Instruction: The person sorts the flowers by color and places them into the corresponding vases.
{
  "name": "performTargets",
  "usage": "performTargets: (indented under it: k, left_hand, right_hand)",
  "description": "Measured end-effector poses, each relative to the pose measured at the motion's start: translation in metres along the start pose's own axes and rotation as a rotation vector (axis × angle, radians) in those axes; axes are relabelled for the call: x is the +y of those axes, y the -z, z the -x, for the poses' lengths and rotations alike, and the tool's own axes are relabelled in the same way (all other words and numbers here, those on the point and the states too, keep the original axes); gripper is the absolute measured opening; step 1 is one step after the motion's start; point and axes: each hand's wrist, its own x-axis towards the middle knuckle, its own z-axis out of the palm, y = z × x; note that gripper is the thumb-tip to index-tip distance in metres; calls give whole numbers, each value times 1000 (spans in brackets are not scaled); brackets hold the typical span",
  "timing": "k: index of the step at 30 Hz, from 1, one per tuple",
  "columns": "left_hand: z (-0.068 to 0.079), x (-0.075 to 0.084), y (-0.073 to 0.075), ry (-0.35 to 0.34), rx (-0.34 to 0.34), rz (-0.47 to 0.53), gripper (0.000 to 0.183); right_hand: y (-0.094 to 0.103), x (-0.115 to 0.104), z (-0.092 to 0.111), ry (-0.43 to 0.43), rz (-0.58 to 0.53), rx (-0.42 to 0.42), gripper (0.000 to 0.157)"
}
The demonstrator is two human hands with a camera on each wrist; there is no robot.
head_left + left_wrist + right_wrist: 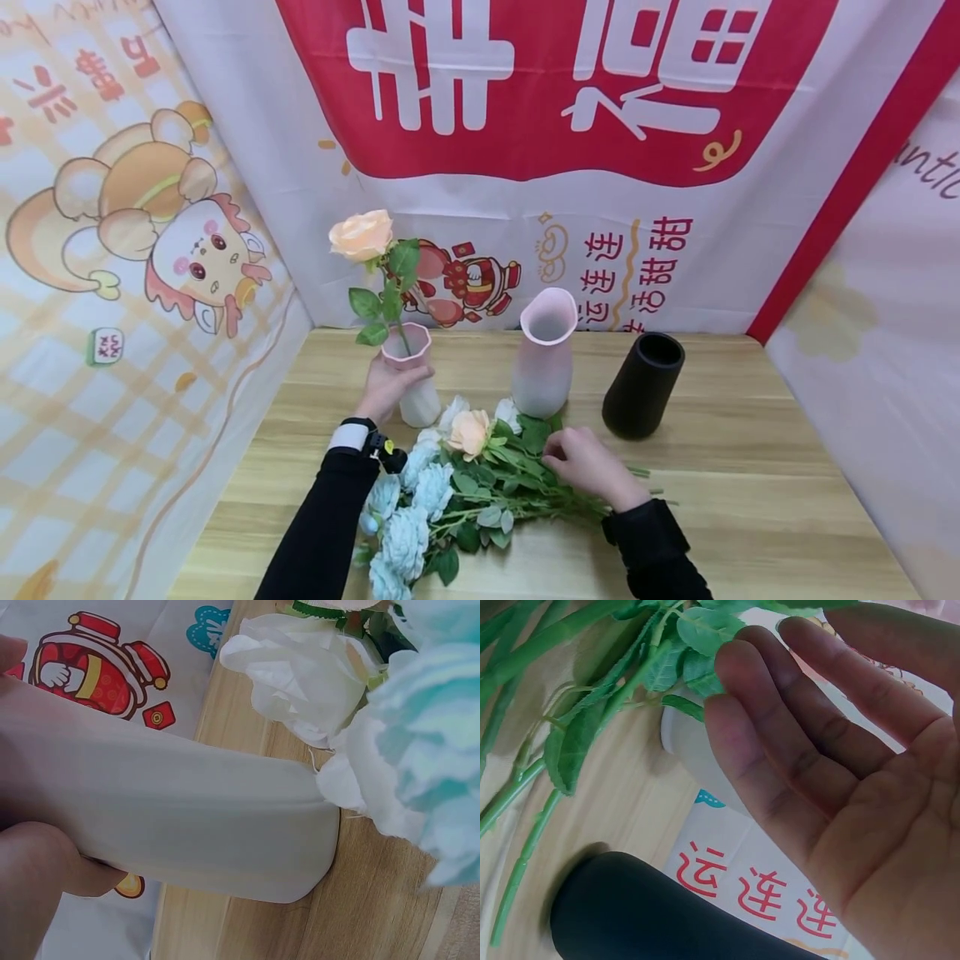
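Observation:
On the left, my left hand [386, 387] grips a small pink-rimmed white vase [420, 403] near its top. A single peach rose [362, 236] with a leafy stem stands in that vase. In the left wrist view, the thumb [37, 862] presses against the pale side of the vase. My right hand [592, 465] hovers over the leafy stems [517, 496] of a pile of artificial flowers. In the right wrist view its fingers [780, 750] are loosely bent beside green leaves; whether the fingertips touch a leaf is unclear. The pile holds a peach rose [470, 434] and several pale blue flowers [406, 537].
A taller pink-and-white vase [542, 367] stands behind the pile. To its right is a black vase [643, 387]. White flowers [307, 675] lie close to the small vase's base. Printed cloth [510, 250] hangs along the back of the wooden table [772, 467], with more cloth at both sides.

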Motion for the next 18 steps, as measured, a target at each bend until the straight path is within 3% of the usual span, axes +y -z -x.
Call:
performTargets:
  k: [9,18]
  left_hand:
    - [0,0,-2,6,6,-12,80]
    - [1,1,-4,17,20,-21,78]
  right_hand:
    - [-7,2,4,24,18,-30,11]
    - [-21,2,9,15,57,2,15]
